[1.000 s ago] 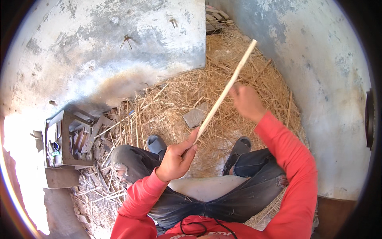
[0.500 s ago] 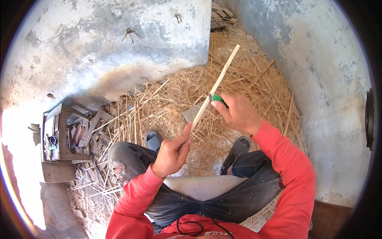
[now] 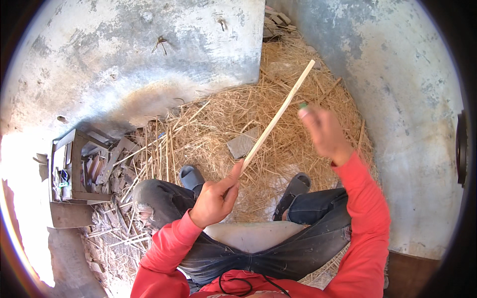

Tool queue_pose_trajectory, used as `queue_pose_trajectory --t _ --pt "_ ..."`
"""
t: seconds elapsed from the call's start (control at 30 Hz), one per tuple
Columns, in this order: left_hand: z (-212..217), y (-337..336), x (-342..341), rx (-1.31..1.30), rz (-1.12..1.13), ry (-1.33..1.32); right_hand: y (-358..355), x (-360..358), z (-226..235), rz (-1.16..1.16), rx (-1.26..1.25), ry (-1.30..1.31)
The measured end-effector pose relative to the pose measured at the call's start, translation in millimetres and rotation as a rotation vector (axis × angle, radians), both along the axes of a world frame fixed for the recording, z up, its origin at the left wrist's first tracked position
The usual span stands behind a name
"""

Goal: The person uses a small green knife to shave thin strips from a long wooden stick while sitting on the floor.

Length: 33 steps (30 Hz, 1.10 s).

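Observation:
My left hand is closed round the near end of a pale, narrow wooden stick. The stick slants up and away to the right, its far end free above the straw. To the right of the stick, and apart from it, my right hand is closed and slightly smeared by motion. A bit of a small green-handled tool shows at its fingertips; most of the tool is hidden, so its exact kind cannot be told.
Straw and wood shavings cover the floor, with a flat grey block lying on them. At left stands a wooden frame box beside scrap pieces. Weathered walls rise on both sides. My sandalled feet rest in front.
My right hand has moved off the stick, away to the right and slightly farther out, with the green-handled tool. The stick's far end has swung a little to the right.

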<state>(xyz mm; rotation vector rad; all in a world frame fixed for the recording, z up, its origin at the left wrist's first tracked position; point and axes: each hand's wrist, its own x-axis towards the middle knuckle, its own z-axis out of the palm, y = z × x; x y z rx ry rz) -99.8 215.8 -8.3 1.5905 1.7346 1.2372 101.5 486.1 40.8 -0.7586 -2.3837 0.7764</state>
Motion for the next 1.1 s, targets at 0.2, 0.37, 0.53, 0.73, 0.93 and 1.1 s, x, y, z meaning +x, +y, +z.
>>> queue_pose_trajectory --t 0.2,0.37,0.53,0.73,0.93,1.1 --pt "4.7 0.7 1.6 -0.046 -0.039 0.063 6.9 -18.3 -5.3 -0.011 0.041 -0.19" --pt "-7.7 -0.1 -2.2 -0.004 -0.02 0.036 -1.9 -21.9 -24.0 0.03 0.036 -0.226" --pt "-6.7 -7.9 2.5 -0.044 -0.057 0.023 37.9 -6.4 -7.9 -0.21 -0.011 -0.161" --pt "7.6 -3.6 -1.7 -0.128 -0.023 -0.016 -26.0 -22.2 -18.3 0.05 -0.013 -0.066" --pt "-3.1 -4.6 -2.0 -0.077 -0.057 -0.055 5.4 -13.4 -1.3 -0.064 -0.042 -0.097" --pt "-2.9 -6.4 -4.7 -0.192 -0.168 -0.64 -69.1 -21.9 5.7 0.166 -0.097 -0.18"
